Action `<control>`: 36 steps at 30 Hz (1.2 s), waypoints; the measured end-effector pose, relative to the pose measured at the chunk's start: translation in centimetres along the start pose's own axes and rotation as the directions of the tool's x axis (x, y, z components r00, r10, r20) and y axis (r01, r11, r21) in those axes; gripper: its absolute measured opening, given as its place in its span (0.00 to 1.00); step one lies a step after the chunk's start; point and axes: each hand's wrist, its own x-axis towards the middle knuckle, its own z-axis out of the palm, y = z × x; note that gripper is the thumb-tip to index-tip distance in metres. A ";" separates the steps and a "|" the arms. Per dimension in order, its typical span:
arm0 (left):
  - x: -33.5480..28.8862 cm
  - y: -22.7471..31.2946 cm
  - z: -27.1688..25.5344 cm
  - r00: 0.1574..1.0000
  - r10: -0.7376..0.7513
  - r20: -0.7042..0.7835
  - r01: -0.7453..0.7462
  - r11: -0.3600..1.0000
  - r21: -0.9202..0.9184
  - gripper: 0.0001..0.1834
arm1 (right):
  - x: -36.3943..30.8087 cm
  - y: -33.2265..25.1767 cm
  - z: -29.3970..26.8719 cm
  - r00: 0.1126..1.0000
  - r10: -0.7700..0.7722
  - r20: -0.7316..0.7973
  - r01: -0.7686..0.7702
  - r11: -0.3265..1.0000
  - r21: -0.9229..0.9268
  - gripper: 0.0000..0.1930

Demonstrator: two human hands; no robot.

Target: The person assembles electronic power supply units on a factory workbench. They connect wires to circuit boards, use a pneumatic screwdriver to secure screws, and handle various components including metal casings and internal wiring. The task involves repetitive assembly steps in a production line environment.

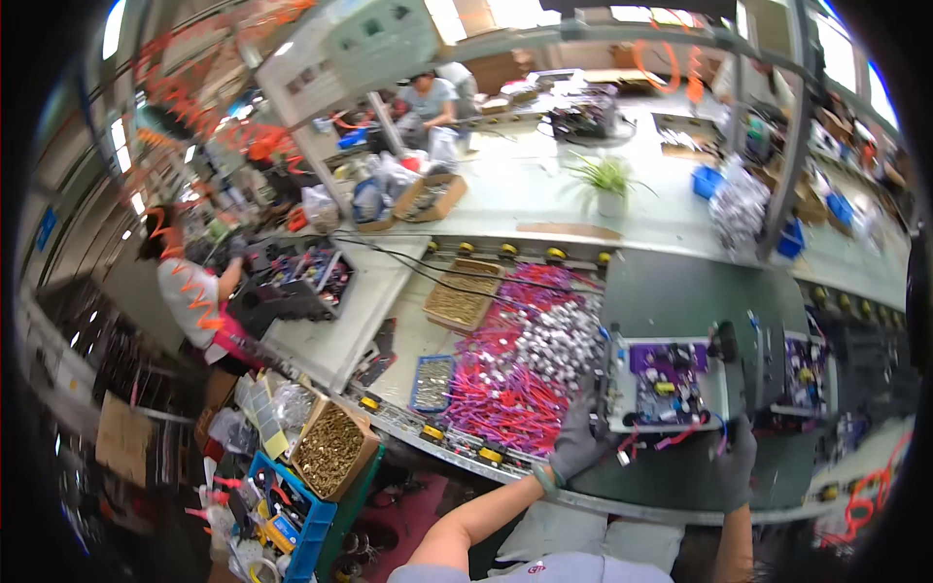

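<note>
In front of me on the dark green board is an open metal chassis with a purple circuit board, several components and loose wires with white connectors at its near edge. My left hand, in a grey glove, grips the chassis by its left near corner. At the right side, my gloved right hand holds the chassis edge, its fingertips partly hidden. Left of the chassis lies a large heap of pink and purple wires with white connectors. A second open chassis with circuitry stands close by on the right.
Left of the wires are a cardboard box of brass-coloured parts and a blue tray of small metal parts. A box of screws and a blue crate stand lower left. A co-worker works at the far left; rollers line the bench.
</note>
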 end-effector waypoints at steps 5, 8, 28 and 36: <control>-0.7 1.5 -1.0 0.981 -0.145 0.125 0.166 0.971 -0.174 0.34 | 0.5 -0.3 -0.1 0.989 -0.135 0.055 0.140 0.983 -0.115 0.11; -0.2 1.6 -2.5 0.897 -0.268 0.353 0.315 0.946 -0.082 0.42 | 2.0 -2.3 -3.7 0.989 -0.135 0.055 0.134 0.991 0.023 0.12; 13.0 9.9 -5.1 0.937 0.291 0.192 -0.342 0.876 0.340 0.16 | 20.9 -4.3 3.9 0.740 -0.180 0.648 0.106 0.983 0.152 0.14; 13.1 10.4 -4.9 0.944 0.212 0.252 -0.293 0.890 0.350 0.16 | 16.7 -5.9 1.4 0.752 -0.260 0.606 0.347 0.937 -0.029 0.12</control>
